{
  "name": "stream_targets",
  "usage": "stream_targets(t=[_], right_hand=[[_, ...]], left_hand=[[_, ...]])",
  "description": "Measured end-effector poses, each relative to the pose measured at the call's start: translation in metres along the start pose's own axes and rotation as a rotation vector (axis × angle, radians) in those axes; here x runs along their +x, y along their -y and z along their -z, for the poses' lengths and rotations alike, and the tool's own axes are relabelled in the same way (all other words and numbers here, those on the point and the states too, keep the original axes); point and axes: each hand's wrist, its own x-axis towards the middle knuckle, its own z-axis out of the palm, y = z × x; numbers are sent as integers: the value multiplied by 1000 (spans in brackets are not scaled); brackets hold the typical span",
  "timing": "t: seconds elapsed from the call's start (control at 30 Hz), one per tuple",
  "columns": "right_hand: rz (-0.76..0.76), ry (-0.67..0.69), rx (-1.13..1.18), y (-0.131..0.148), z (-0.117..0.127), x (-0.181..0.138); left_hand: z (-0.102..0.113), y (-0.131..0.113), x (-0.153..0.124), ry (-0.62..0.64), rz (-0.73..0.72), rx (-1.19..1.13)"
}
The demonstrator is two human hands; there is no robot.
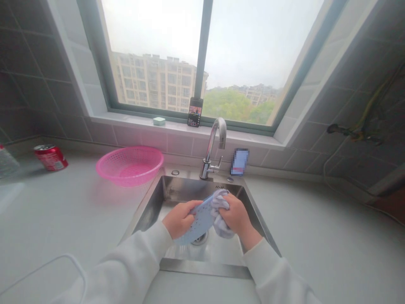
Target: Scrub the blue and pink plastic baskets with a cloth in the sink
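Over the steel sink [205, 269], my left hand [179, 219] grips the near left edge of a light blue plastic basket with small holes [201, 219], thumb on top. The basket is tilted, and part of it lies behind my fingers. My right hand [238, 216] is closed around a bunched, pale lavender-white cloth [219, 213], which wraps over the basket's right edge. Below the basket, the sink drain [200, 240] shows in part.
Behind the sink stands a chrome faucet [209, 156]. A phone [239, 162] leans at its right; another phone [195, 112] and a green block [159, 121] are on the windowsill. Leftward sit a pink basket [129, 169] and a red can [51, 158]. A white cable [68, 256] crosses the front left.
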Motion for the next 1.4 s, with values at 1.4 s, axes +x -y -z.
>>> stream_targets(t=[1.4], right_hand=[[53,13,55,19,-1,-9]], left_hand=[[0,-2,4,-39,65,351]])
